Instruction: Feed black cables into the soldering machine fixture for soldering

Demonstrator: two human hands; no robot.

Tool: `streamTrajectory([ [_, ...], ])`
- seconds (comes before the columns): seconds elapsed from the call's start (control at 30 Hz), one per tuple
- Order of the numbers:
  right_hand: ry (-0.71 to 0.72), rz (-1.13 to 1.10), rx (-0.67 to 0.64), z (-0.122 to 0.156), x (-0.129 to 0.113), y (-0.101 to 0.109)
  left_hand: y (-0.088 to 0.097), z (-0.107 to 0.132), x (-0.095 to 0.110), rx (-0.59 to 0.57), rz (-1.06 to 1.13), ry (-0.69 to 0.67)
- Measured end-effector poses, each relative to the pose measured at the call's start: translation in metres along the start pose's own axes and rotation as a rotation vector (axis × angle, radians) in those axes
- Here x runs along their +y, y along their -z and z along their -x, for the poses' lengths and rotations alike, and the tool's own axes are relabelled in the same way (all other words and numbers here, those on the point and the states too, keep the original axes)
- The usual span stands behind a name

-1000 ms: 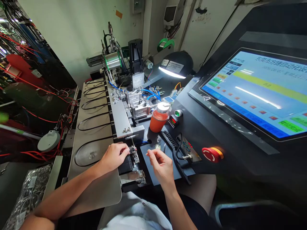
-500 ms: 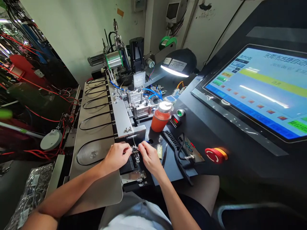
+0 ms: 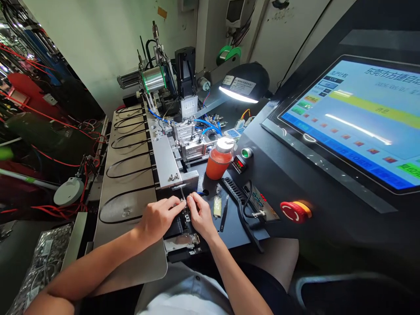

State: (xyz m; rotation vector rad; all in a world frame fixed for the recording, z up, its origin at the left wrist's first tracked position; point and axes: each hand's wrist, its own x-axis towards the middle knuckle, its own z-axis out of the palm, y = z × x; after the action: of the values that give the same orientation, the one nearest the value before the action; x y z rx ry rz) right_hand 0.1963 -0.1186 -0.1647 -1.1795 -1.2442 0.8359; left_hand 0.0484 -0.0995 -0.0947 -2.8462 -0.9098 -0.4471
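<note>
The person's left hand and right hand meet over a small black fixture at the front of an assembly machine. Both are curled and closed in a pinch, their fingertips close together on a small metal part at the top of the fixture; the fingers hide most of it, so its exact form and which fingers grip it cannot be told. The part sits just in front of a steel plate on the machine's rail. Left of the left hand, black cable loops lie in a row on a steel tray. Right of the right hand, a black mat carries tweezers and a small pale green packet. Beyond them stands an orange bottle with a white cap. Further right are a red emergency stop button and a large touchscreen showing a blue control panel. A lit lamp shines down on the machine, behind which sits a solder spool. A plastic bag of parts lies at lower left.
</note>
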Motion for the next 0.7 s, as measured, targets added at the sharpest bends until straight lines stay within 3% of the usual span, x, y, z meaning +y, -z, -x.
streamTrajectory([
  [0.1,-0.018,-0.006,0.009,0.001,0.001,-0.001,0.002,-0.002,-0.001,-0.054,-0.1,-0.146],
  [0.2,-0.035,-0.006,0.013,0.002,0.001,0.002,0.004,-0.004,-0.002,-0.136,-0.116,-0.18],
  [0.3,-0.032,0.027,0.023,0.004,-0.002,0.012,0.007,-0.004,-0.003,-0.132,-0.092,-0.115],
  [0.4,0.069,0.172,0.036,0.005,-0.007,0.023,0.013,-0.003,-0.006,-0.135,-0.017,0.005],
  [0.57,0.311,0.344,-0.039,0.011,-0.013,0.028,0.02,-0.002,-0.014,-0.275,-0.001,0.098],
  [0.7,0.338,0.357,0.008,0.015,-0.011,0.03,0.02,-0.002,-0.016,-0.329,0.009,0.118],
])
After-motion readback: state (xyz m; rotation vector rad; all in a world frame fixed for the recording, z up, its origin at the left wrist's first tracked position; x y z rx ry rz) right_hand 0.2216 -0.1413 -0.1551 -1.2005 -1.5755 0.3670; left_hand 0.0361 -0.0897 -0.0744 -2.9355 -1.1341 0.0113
